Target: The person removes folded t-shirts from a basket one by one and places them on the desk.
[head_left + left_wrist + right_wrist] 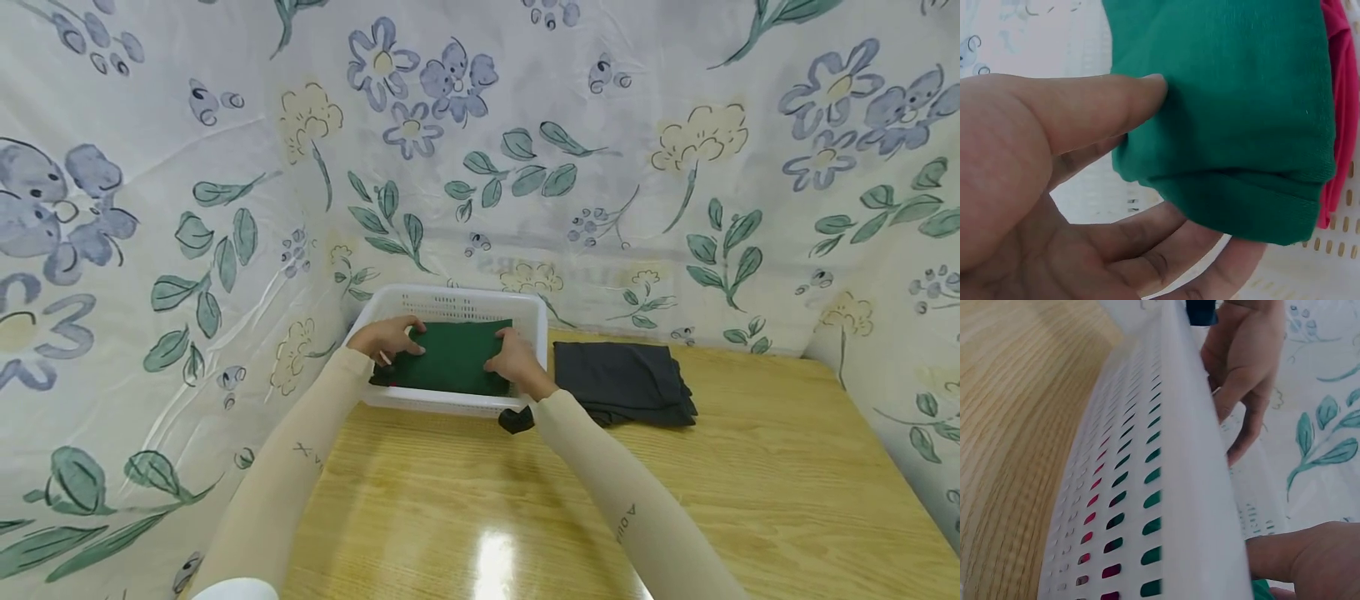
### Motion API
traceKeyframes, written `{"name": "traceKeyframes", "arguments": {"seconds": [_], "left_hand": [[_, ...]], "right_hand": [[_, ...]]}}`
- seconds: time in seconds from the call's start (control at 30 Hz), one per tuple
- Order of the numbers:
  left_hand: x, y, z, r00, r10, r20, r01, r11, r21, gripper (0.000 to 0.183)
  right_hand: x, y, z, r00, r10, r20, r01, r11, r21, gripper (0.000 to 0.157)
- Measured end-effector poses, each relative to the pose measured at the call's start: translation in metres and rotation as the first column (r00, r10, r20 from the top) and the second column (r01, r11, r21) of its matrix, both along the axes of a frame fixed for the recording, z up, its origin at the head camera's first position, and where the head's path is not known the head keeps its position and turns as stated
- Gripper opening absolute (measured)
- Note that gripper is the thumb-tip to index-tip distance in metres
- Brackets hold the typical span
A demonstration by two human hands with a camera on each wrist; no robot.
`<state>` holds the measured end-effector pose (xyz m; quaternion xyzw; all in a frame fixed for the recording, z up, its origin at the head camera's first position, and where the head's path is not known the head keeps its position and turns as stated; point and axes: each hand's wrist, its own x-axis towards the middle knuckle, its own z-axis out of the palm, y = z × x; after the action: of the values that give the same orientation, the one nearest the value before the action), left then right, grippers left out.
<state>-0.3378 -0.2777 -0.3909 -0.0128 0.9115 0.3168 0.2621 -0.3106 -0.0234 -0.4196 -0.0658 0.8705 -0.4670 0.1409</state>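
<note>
Left hand & right hand grip green cloth in basket, red cloth mostly hidden

You get bright, even light in all 3 views, with soft, faint shadows. In the head view a white glare streak sits on the glossy worktop near the bottom edge, so light comes from above. That view bows strongly at its edges, curving the floral cloth. Your left wrist view is soft and close, the thumb out of focus. Your right wrist view blurs the white basket wall nearest the lens.
</note>
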Motion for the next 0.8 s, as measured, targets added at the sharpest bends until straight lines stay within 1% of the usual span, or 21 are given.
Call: {"name": "traceKeyframes", "arguments": {"seconds": [0.1, 0.23, 0.4, 0.47, 0.57, 0.7, 0.8], "left_hand": [[0.0007, -0.0031, -0.0021, 1.0, 0.011, 0.009, -0.011, 0.999, 0.034, 0.054], [0.0009, -0.0045, -0.0018, 1.0, 0.023, 0.01, -0.024, 0.996, 0.082, 0.053], [-0.0011, -0.0018, 0.0011, 0.999, 0.04, 0.025, -0.042, 0.994, 0.104, 0.054], [-0.0015, -0.001, 0.0013, 0.999, 0.045, 0.026, -0.048, 0.993, 0.109, 0.055], [-0.0007, 0.001, 0.0009, 0.999, 0.036, 0.013, -0.037, 0.993, 0.108, 0.057], [0.0002, 0.0032, 0.001, 1.0, 0.002, 0.002, -0.002, 0.997, 0.083, 0.059], [-0.0002, 0.0037, 0.0011, 1.0, -0.002, 0.015, 0.001, 0.997, 0.074, 0.059]], "right_hand": [[0.0009, 0.0005, -0.0011, 0.999, -0.011, 0.033, 0.013, 0.998, -0.059, 0.066], [0.002, 0.001, -0.001, 0.999, -0.022, 0.031, 0.024, 0.995, -0.096, 0.067], [0.0022, 0.0022, 0.0013, 0.999, -0.025, 0.035, 0.028, 0.995, -0.1, 0.07], [0.0014, 0.0026, 0.0009, 0.999, -0.018, 0.041, 0.022, 0.996, -0.088, 0.071], [0.0008, 0.0021, -0.001, 0.999, -0.003, 0.044, 0.006, 0.998, -0.066, 0.071], [0.0009, 0.0013, -0.0037, 1.0, 0.022, 0.019, -0.021, 1.0, -0.014, 0.069], [0.0003, 0.001, -0.0048, 0.999, 0.034, -0.004, -0.034, 0.999, 0.02, 0.067]]}}
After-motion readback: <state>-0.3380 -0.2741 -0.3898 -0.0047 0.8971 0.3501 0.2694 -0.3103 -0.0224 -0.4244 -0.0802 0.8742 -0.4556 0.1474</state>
